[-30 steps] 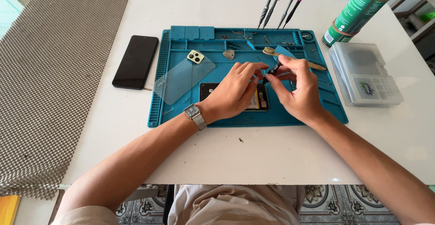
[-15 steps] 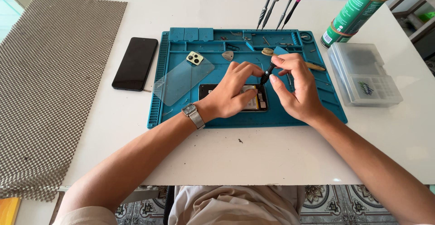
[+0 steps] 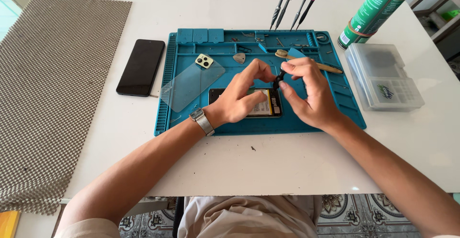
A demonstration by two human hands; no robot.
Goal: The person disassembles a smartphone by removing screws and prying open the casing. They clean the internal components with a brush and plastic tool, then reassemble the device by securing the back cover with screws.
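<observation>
An opened phone (image 3: 262,104) with its battery showing lies on the blue work mat (image 3: 335,94). My left hand (image 3: 242,94), a watch on its wrist, hovers over the phone with thumb and fingers pinching toward a small black part (image 3: 278,80). My right hand (image 3: 306,92) holds that same black part between thumb and forefinger, just above the phone's right end. Both hands meet at the part.
A clear back cover with a yellow camera block (image 3: 194,80) lies on the mat's left. A black phone (image 3: 141,67) rests on the table beside a woven mat (image 3: 52,89). Several screwdrivers (image 3: 292,5), a green can (image 3: 376,8), a clear parts box (image 3: 383,77), and a wooden-handled brush (image 3: 326,67) are nearby.
Both hands have lifted a little from the phone and drawn together, with the small black part raised between the fingertips.
</observation>
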